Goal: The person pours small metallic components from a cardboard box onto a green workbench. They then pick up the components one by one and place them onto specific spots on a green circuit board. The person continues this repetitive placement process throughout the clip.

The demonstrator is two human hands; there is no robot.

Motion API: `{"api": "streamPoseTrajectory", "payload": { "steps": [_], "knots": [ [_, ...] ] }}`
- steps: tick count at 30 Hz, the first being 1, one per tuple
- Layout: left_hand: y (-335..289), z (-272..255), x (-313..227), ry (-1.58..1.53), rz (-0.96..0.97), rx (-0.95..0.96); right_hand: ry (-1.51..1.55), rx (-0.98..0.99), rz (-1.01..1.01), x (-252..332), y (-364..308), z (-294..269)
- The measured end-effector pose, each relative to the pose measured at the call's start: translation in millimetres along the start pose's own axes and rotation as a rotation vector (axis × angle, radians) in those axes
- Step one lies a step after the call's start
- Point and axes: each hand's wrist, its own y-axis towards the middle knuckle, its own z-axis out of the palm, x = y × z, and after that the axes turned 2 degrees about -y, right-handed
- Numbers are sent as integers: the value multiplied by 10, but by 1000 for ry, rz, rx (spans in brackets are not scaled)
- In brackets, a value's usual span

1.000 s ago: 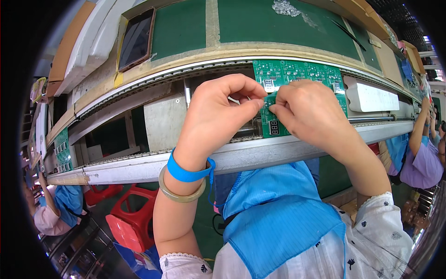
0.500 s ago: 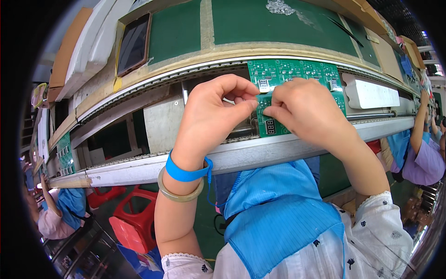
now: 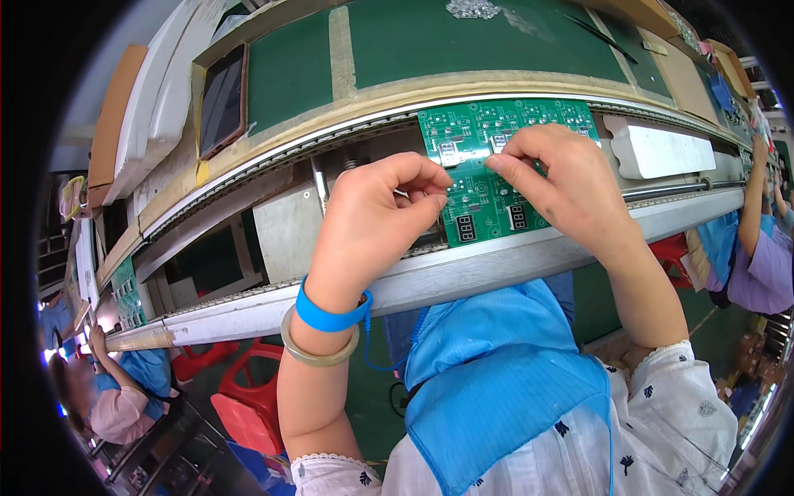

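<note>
A green circuit board panel (image 3: 490,230) lies across the conveyor rails, carrying several black digit displays; two of them are a near-left display (image 3: 466,228) and a display (image 3: 518,217) right of it. My left hand (image 3: 382,217) is at the panel's left edge, thumb and forefinger pinched together; anything between them is too small to make out. Over the panel's middle, my right hand (image 3: 566,180) is closed, thumb and fingertips together beside a display (image 3: 499,143) in the far row. Its fingers hide what they may hold. A blue strap (image 3: 331,311) with a cord circles my left wrist.
The near metal rail (image 3: 413,281) runs in front of me. On the green bench beyond are a phone (image 3: 224,99), a clear pile of small parts (image 3: 473,8) and dark tweezers (image 3: 602,38). White foam (image 3: 662,154) sits right of the panel. Other people work at both sides.
My right hand has moved away from the panel's near-left part, to the right and slightly farther, uncovering the second near display. My left hand stays pinched at the left edge.
</note>
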Motion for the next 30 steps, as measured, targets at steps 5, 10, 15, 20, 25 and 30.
{"api": "streamPoseTrajectory", "payload": {
  "steps": [5,10,15,20,25,30],
  "knots": [
    [-1,42,-19,132,44,-15,32,-37,-25,-23,-18,21],
    [10,63,-22,205,102,-27,40,-57,-37,-36,-24,20],
    [9,78,-17,231,142,-35,40,-63,-56,-70,-31,37],
    [10,93,-15,225,154,-43,38,-30,-31,-80,-35,20],
    [5,108,-31,260,190,-50,43,-99,-78,-92,-36,52],
    [11,115,-29,267,232,-45,34,-109,-91,-91,-33,52]
  ]
}}
